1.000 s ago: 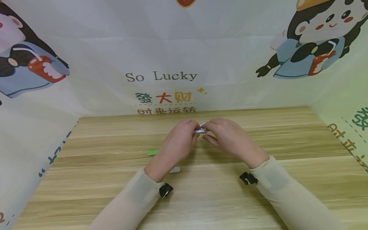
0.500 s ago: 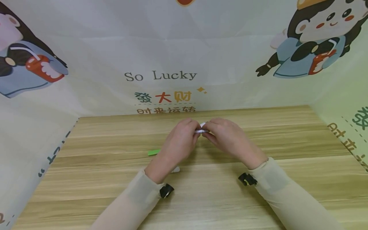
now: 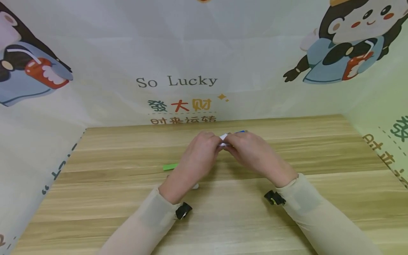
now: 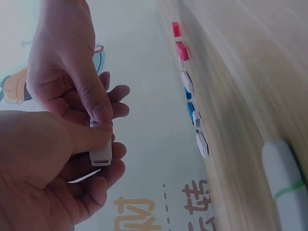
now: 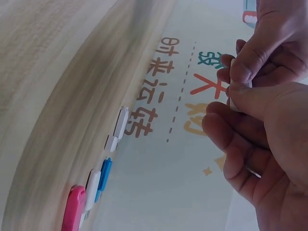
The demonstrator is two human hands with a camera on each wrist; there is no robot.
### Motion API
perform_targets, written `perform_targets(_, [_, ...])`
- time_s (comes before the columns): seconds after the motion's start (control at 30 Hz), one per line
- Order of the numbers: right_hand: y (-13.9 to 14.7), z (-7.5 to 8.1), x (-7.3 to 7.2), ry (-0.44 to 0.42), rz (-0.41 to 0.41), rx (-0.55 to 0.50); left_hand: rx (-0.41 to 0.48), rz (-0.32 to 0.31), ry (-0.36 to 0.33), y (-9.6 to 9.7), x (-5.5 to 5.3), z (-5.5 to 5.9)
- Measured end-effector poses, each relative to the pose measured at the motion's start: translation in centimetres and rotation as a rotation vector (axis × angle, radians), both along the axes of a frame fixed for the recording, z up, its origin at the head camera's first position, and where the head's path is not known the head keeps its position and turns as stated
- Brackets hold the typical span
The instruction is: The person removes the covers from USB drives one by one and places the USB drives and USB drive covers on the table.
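Small white oblong piece with smooth sides (image 4: 101, 155) is held in the air between the two hands, above the pale wood-grained tabletop (image 3: 223, 219) and toward its far edge. Around it, a row of small parts lies along this far edge: a glossy pink elongated part (image 5: 73, 207), a narrow white part (image 5: 91, 187), a bright blue part (image 5: 104, 174) and a little white block (image 5: 111, 143). From the head view the hands cover most of this row. On the tabletop, a flat bright green strip (image 3: 170, 166) lies partly behind the left forearm, and the left wrist view shows a thick white rod with a green band (image 4: 286, 192).

The held piece has a rounded body and a narrow dark slot at one end; its middle is hidden under the thumbs. Its long axis runs sideways, nearly parallel to the printed white backdrop (image 3: 111, 71), and the slotted end points to the person's left. The left hand (image 3: 200, 152) pinches it firmly with thumb and fingers, and the right hand (image 3: 250, 150) grasps the opposite end likewise.
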State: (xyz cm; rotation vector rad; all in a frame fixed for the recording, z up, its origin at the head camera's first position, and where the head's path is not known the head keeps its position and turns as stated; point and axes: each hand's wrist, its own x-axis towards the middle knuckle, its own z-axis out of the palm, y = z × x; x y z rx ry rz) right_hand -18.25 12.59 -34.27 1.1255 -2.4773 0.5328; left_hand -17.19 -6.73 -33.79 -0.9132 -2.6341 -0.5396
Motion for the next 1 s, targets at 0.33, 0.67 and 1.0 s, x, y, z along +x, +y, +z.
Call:
perform_targets(0.33, [0.4,0.16,-0.32,0.03,0.126,-0.041,0.036,-0.072,-0.013,-0.35,-0.22,0.09])
perform_targets(0.67, [0.59,0.28,-0.26,0.011,0.143,-0.034,0.007,-0.084,0.006,-0.46,-0.11,0.13])
perform_targets(1.0, [0.84,0.18,-0.41,0.013,0.175,-0.041,-0.009,-0.093,0.012,-0.51,-0.11,0.24])
